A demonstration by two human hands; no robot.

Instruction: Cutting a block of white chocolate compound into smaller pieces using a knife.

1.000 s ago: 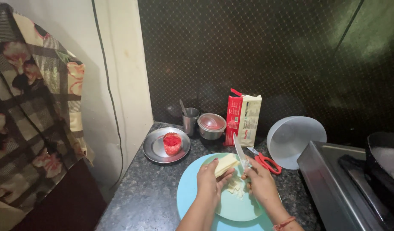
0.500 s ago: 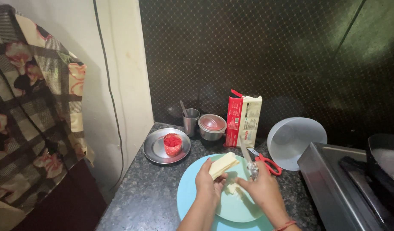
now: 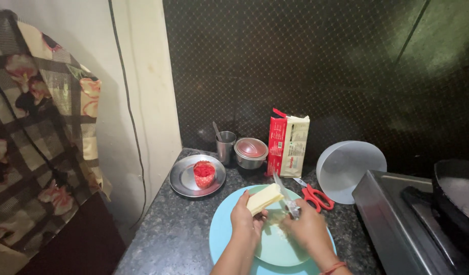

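Two bare hands meet low in the centre of the frame, above a pale blue plate (image 3: 225, 239) on a dark speckled counter (image 3: 173, 229). The left hand (image 3: 243, 218) is closed around the lower end of a pale yellow block (image 3: 265, 198), thumb and fingers wrapped on its sides, so the block stands clear of the plate with its long axis slanting up toward the right of the frame. The right hand (image 3: 309, 229) is closed on the handle of a small knife (image 3: 282, 189), whose blade points up and to the left, just beside the block's upper right end; whether steel touches the block cannot be told. The block thus lies to the left of the knife hand, and the left hand is the nearer of the two to it. Red-handled scissors (image 3: 316, 196) rest just right of the plate; a red-and-cream carton (image 3: 288, 145) stands behind them. A steel dish with a red cup (image 3: 204, 174) sits at the upper left of the plate.
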